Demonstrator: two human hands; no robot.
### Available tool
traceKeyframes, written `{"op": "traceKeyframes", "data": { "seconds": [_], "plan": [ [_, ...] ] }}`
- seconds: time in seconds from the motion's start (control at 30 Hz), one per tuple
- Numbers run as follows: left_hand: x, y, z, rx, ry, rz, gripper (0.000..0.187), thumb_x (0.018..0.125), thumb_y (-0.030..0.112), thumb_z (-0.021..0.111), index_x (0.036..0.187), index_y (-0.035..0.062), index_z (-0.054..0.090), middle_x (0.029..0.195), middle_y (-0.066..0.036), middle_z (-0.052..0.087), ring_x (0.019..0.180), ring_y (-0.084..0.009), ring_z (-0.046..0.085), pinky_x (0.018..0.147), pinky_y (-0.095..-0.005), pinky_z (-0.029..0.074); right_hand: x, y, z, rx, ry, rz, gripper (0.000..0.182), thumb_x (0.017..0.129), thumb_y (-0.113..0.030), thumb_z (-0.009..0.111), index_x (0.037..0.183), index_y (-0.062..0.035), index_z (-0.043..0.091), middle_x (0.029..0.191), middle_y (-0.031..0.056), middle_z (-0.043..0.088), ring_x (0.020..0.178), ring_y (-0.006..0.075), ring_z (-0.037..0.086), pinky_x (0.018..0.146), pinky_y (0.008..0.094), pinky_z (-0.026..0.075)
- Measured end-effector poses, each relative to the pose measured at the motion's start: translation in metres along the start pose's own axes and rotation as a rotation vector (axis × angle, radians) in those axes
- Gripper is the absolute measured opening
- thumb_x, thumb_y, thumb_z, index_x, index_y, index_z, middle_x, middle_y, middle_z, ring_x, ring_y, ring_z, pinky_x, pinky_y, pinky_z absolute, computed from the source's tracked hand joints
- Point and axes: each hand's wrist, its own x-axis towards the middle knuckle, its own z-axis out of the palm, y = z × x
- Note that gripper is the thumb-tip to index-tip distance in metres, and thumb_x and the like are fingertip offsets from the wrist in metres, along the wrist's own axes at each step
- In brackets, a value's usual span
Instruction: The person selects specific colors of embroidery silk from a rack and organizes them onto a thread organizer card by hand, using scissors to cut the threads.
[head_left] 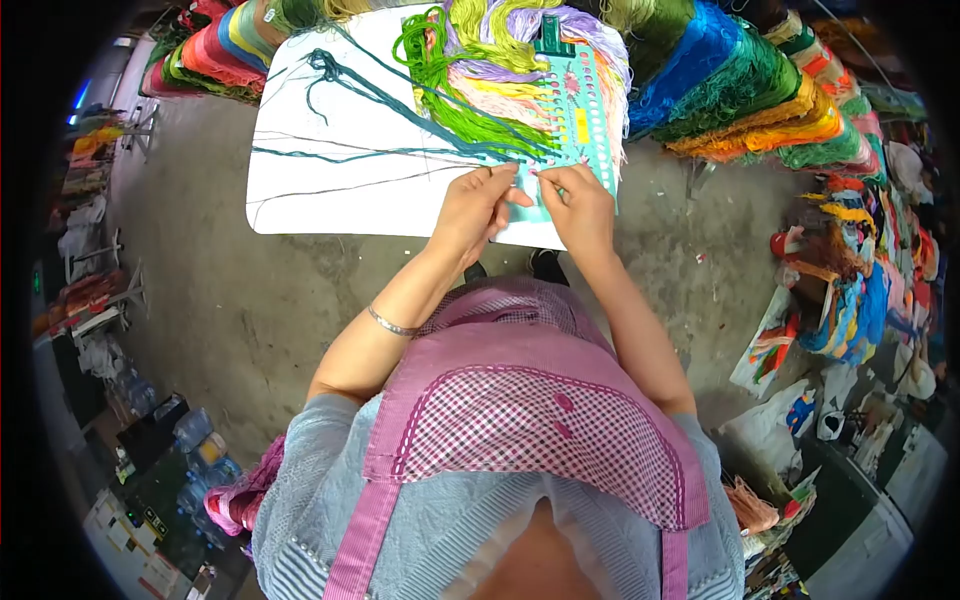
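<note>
White tabletop (340,205), visible near-left corner rounded. On its right part: mint-green perforated card (570,118), holes in rows, bearing green, yellow, lilac and pale pink thread hanks (465,108). Dark teal strands (385,98) extend leftward across the bare surface.

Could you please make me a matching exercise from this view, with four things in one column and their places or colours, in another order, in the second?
1. Bracelet
2. Board with holes
3. Apron
4. Bright blue yarn

A. Pink, with a checked panel
B. Hanging beyond the right side of the white table
C. Around the left arm
D. Pale turquoise, by the left hand and right hand

Pairs: 1-C, 2-D, 3-A, 4-B
</note>
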Motion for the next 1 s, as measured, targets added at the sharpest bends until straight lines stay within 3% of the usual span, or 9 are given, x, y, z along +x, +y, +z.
{"op": "traceKeyframes", "data": {
  "seconds": [0.17, 0.3, 0.37, 0.47, 0.7, 0.77, 0.87, 0.9, 1.0],
  "plan": [
    [0.003, -0.007, -0.005, -0.039, -0.03, -0.008, 0.02, 0.093, 0.02, 0.061, 0.081, 0.0042, 0.061, 0.066, -0.003, 0.065, 0.04, -0.0027, 0.04, 0.036, -0.018, 0.027, -0.001, 0.0, 0.003, 0.005, 0.043, -0.104, 0.007, 0.078, -0.005, 0.069, 0.084, -0.0057, 0.066, 0.08, 0.0107, 0.062, 0.07, 0.031, 0.062, 0.061, 0.0375, 0.048],
    [0.0, -0.007, -0.005, 0.073, -0.009, 0.081, 0.018, 0.092, 0.019, 0.062, 0.097, 0.0029, 0.067, 0.066, 0.0, 0.059, 0.047, -0.0031, 0.044, 0.041, -0.0177, 0.032, -0.001, -0.008, 0.003, 0.025, -0.04, -0.067, 0.014, 0.077, -0.007, 0.071, 0.088, -0.0045, 0.065, 0.081, 0.0118, 0.063, 0.073, 0.0309, 0.063, 0.062, 0.0374, 0.048],
    [0.007, -0.007, -0.014, 0.201, -0.108, 0.204, 0.02, 0.093, 0.014, 0.06, 0.104, -0.0005, 0.066, 0.071, -0.002, 0.062, 0.052, -0.0053, 0.052, 0.047, -0.018, 0.041, 0.004, -0.015, -0.005, -0.008, -0.101, -0.12, 0.02, 0.074, -0.005, 0.073, 0.093, -0.0038, 0.064, 0.08, 0.0073, 0.063, 0.066, 0.02, 0.061, 0.057, 0.0308, 0.046],
    [0.018, -0.003, -0.012, 0.386, -0.107, 0.327, 0.015, 0.091, 0.007, 0.059, 0.099, -0.0063, 0.063, 0.076, -0.006, 0.066, 0.063, -0.0109, 0.063, 0.055, -0.023, 0.05, 0.006, -0.014, -0.012, 0.255, -0.182, 0.207, 0.022, 0.075, 0.002, 0.072, 0.095, -0.0013, 0.064, 0.081, -0.0001, 0.06, 0.063, 0.0016, 0.044, 0.054, 0.0188, 0.035],
    [0.034, -0.004, -0.019, 0.387, -0.135, 0.243, 0.012, 0.088, 0.007, 0.061, 0.081, -0.0034, 0.063, 0.075, -0.005, 0.065, 0.064, -0.0098, 0.063, 0.055, -0.0222, 0.047, 0.005, -0.015, -0.007, 0.232, -0.179, 0.214, 0.023, 0.075, -0.002, 0.075, 0.096, -0.0019, 0.065, 0.078, 0.0005, 0.059, 0.062, 0.0041, 0.047, 0.054, 0.0206, 0.038],
    [0.027, 0.01, -0.029, 0.21, -0.122, 0.09, 0.008, 0.084, 0.006, 0.063, 0.083, -0.0019, 0.063, 0.078, -0.006, 0.066, 0.063, -0.0086, 0.061, 0.05, -0.0214, 0.043, 0.003, -0.012, -0.005, 0.195, -0.159, 0.179, 0.023, 0.075, -0.002, 0.075, 0.096, -0.0022, 0.065, 0.077, 0.0008, 0.058, 0.062, 0.0053, 0.047, 0.055, 0.0215, 0.039],
    [0.035, 0.017, -0.049, -0.334, -0.348, -0.08, 0.016, 0.084, 0.016, 0.061, 0.083, 0.0007, 0.064, 0.079, -0.008, 0.065, 0.054, -0.0092, 0.054, 0.039, -0.021, 0.031, 0.0, -0.009, -0.001, 0.143, -0.136, 0.119, 0.028, 0.074, -0.004, 0.076, 0.099, -0.003, 0.063, 0.075, 0.0015, 0.056, 0.062, 0.008, 0.047, 0.056, 0.0238, 0.04],
    [0.033, 0.022, -0.049, -0.275, -0.466, -0.083, 0.018, 0.088, 0.015, 0.053, 0.091, 0.0009, 0.065, 0.074, -0.009, 0.062, 0.053, -0.0079, 0.052, 0.04, -0.019, 0.031, -0.001, -0.01, 0.001, 0.129, -0.135, 0.092, 0.032, 0.073, -0.005, 0.076, 0.102, -0.0036, 0.061, 0.074, 0.0018, 0.054, 0.063, 0.0094, 0.047, 0.057, 0.0252, 0.041],
    [0.029, 0.021, -0.019, 0.368, -0.363, -0.001, 0.019, 0.088, 0.017, 0.057, 0.096, 0.0027, 0.067, 0.061, -0.003, 0.057, 0.052, -0.0069, 0.053, 0.043, -0.0199, 0.036, -0.001, -0.026, 0.002, 0.048, -0.077, 0.221, 0.043, 0.073, -0.008, 0.077, 0.109, -0.0053, 0.055, 0.073, 0.0017, 0.053, 0.064, 0.0108, 0.048, 0.06, 0.0267, 0.043]
  ]
}}
